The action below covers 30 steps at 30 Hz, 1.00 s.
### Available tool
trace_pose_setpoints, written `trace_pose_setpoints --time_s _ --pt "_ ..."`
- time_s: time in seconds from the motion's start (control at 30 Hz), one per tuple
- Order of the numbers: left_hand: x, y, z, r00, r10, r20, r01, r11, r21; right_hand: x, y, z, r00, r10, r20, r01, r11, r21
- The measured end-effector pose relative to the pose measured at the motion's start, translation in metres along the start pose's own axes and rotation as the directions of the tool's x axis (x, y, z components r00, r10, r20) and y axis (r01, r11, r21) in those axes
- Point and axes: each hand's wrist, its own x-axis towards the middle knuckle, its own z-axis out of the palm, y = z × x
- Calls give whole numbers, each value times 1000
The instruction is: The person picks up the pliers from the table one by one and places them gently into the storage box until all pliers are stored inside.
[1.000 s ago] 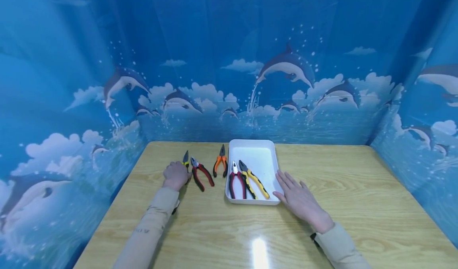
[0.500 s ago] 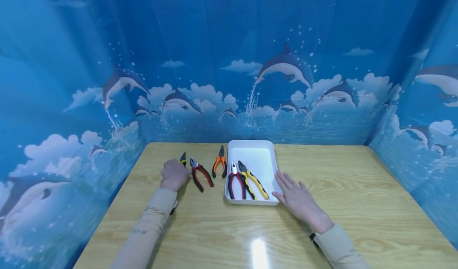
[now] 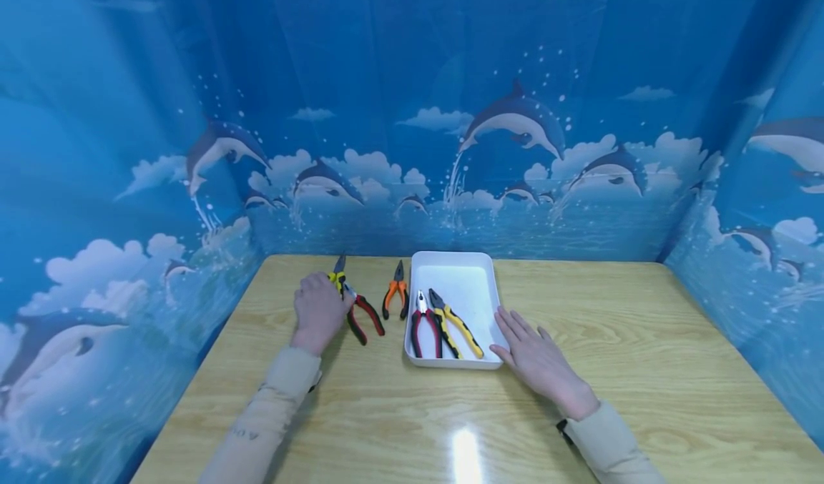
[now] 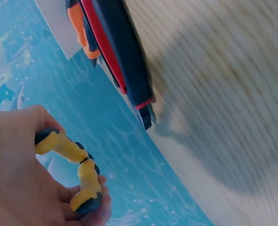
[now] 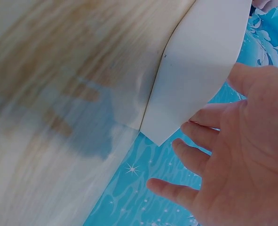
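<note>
In the head view the two hands were well apart. The left hand (image 3: pixel 318 311), left of centre and below the middle of the frame, held a pair of yellow-and-black pliers (image 3: pixel 337 278), whose dark tips pointed toward the table's far edge. In the left wrist view, at lower left, its fingers were curled around the two handles, which showed against the blue backdrop (image 4: pixel 120 127). Just right of that hand lay the red-and-black pliers (image 3: pixel 370 312), their upper end close by its thumb; whether they touched could not be told. Further right, near the centre, lay the orange pliers (image 3: pixel 395 292), just beside the left wall of the white tray (image 3: pixel 473 277). The right hand (image 3: pixel 539 367), at lower right of centre, had its fingers straight and spread, gripping nothing, their tips against the tray's right wall. In the tray's lower half, between the hands, lay the red pliers (image 3: pixel 417 335) and, overlapping them, the larger yellow pliers (image 3: pixel 462 329). All this was on a wood-grain table (image 3: pixel 386 420).
</note>
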Motion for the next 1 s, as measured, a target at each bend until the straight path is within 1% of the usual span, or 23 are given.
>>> trace_pose_setpoints --time_s 0.07,0.17,0.27,0.3,0.43,0.53,0.67,0.73,0.9,1.0 --pt "-3 3 -1 1000 17 -26 -17 1000 19 0 0 1 1000 1 4 -1 1000 0" --pt "-6 6 -3 999 31 -41 -30 999 34 0 0 1 1000 -1 -1 1 1000 -1" --pt "-9 10 -5 999 37 -39 -36 999 41 1 1 3 1000 -4 -9 4 1000 -3" --pt "-10 11 -6 998 39 -43 -38 999 36 1 1 3 1000 -1 -9 1 1000 -8" --pt "-14 15 -10 994 55 -91 -56 998 -3 2 1 3 1000 14 -1 -14 1000 -10" --pt "-18 19 -11 993 59 -102 -63 997 -34 2 0 2 1000 21 8 -21 1000 -16" --pt "-21 26 -13 997 60 -55 -64 996 -63 3 0 1 999 28 20 -28 999 -27" --pt "-22 31 -14 998 63 -18 -64 994 -88 3 0 1 999 30 23 -29 999 -25" --pt "-25 46 -18 997 52 49 -45 991 -128 2 1 0 999 26 20 -26 999 -23" --pt "-26 56 -21 997 50 64 -42 991 -126 2 1 0 999 27 20 -27 999 -23"
